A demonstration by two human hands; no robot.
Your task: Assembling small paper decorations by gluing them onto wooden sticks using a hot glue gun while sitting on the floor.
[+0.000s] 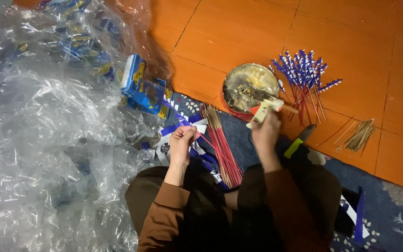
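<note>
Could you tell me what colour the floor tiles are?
Orange floor tiles, best seen in the head view.

The clear plastic sheet (38, 140) on the left looks glossy and crinkled. The orange floor (350, 37) is smooth and matt. The round tin (250, 88) looks like worn metal. The red sticks (222, 144) seem thin wood, the blue strips (183, 123) paper.

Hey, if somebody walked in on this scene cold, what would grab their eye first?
Probably the huge heap of crinkled clear plastic filling the left side, against the bright orange floor. Next, the fan of blue-and-white flags on sticks right of the round tin at top centre. Then the hands: the right hand grips a glue gun by the tin, and the left hand pinches a thin red stick beside the red stick bundle.
</note>
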